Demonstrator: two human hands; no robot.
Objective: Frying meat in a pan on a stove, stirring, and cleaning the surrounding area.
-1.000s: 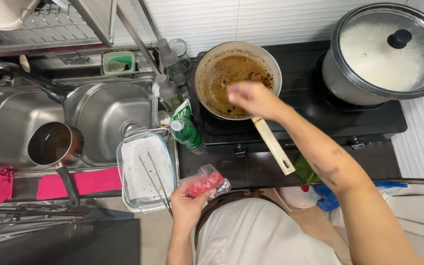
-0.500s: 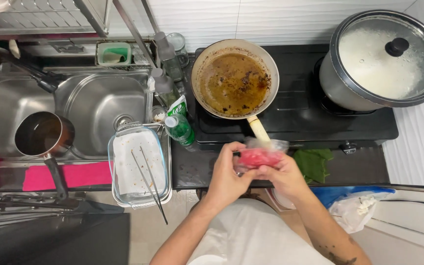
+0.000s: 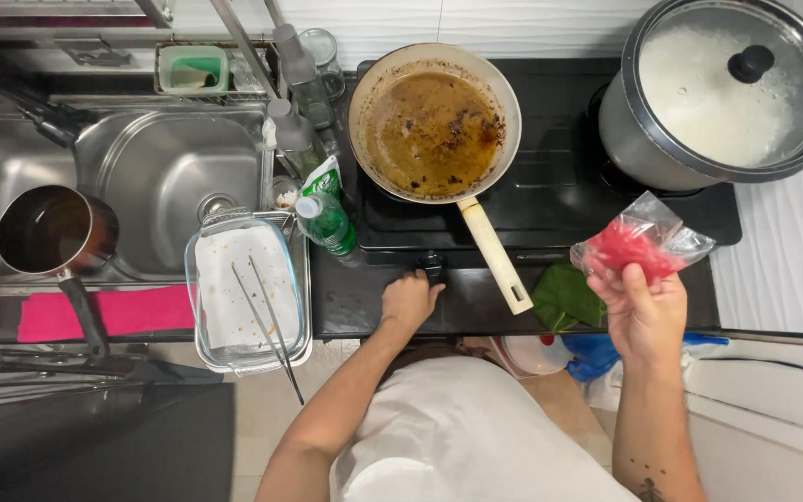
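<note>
My right hand (image 3: 644,311) holds up a small clear plastic bag of red pieces (image 3: 638,244) over the stove's right front corner. My left hand (image 3: 409,301) rests at the black stove's front edge, fingers on the knob (image 3: 433,267) below the pan. A cream frying pan (image 3: 434,121) with brown oily residue sits on the left burner, its handle (image 3: 495,256) pointing toward me. A big steel pot with a fogged glass lid (image 3: 722,88) stands on the right burner.
A glass dish lined with paper, with metal tongs (image 3: 251,296), sits left of the stove beside a green bottle (image 3: 325,221). A small saucepan (image 3: 53,232) rests on the sink edge (image 3: 169,167). A green leaf (image 3: 564,297) lies on the stove's front. A pink cloth (image 3: 132,311) hangs below the sink.
Both hands were at the bag in front of me. The right hand has carried the bag off to the right and the left hand has gone to the stove knob.
</note>
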